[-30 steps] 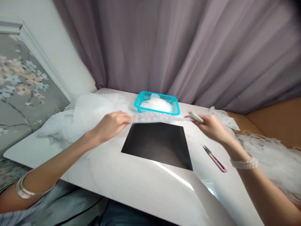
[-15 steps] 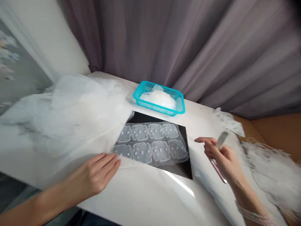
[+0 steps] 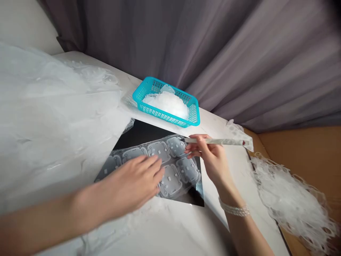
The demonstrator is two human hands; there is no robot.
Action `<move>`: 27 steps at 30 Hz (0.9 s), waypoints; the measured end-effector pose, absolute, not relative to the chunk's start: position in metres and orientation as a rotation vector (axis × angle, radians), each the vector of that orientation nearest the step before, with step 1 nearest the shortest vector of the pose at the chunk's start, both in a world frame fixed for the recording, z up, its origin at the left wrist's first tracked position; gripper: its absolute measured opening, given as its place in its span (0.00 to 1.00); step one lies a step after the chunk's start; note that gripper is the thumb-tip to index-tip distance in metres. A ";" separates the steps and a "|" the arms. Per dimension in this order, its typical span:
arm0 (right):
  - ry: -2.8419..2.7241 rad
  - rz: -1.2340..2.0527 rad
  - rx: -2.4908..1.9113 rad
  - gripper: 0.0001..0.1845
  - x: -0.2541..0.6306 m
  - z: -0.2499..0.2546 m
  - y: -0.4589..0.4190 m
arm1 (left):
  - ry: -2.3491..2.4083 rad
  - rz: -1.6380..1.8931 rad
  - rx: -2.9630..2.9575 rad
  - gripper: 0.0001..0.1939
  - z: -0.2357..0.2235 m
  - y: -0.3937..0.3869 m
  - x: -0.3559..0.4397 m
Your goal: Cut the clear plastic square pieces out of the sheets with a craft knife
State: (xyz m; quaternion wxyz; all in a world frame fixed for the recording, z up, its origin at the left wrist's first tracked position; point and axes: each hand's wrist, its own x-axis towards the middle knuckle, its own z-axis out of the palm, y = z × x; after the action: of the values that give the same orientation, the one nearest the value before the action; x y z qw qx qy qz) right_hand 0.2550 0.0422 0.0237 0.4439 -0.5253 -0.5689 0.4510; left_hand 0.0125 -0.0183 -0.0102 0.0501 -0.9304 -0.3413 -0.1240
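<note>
A clear plastic sheet with rows of moulded square pieces (image 3: 170,156) lies on a black mat (image 3: 138,133) on the white table. My left hand (image 3: 133,183) rests flat on the sheet's near part, fingers stretched out. My right hand (image 3: 209,156) is closed around a long thin white tool (image 3: 221,141), whose tip reaches the sheet's far right corner. A bead bracelet circles my right wrist.
A turquoise basket (image 3: 166,115) holding white bits stands behind the mat. White gauzy fabric (image 3: 45,113) covers the table's left side. A heap of white plastic scraps (image 3: 290,202) lies at the right, over a brown surface. A purple curtain hangs behind.
My left hand moved from the sheet's near-left edge onto the sheet. My right hand came in from the right with the tool. The view shifted right.
</note>
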 end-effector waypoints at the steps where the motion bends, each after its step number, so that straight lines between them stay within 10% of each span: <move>1: -1.428 1.093 -1.319 0.18 0.251 0.018 0.043 | -1.057 -0.334 -2.832 0.20 -0.011 0.000 0.023; 27: -2.058 0.604 -1.362 0.12 0.234 -0.014 0.030 | -1.075 -0.262 -2.846 0.27 -0.032 0.027 0.034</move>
State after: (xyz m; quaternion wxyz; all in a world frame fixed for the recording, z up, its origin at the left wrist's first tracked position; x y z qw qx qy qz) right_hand 0.2343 0.0302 -0.0143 0.2959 -0.5119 -0.7738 0.2272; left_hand 0.0341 0.0267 -0.0322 0.0437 -0.9311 -0.3517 -0.0858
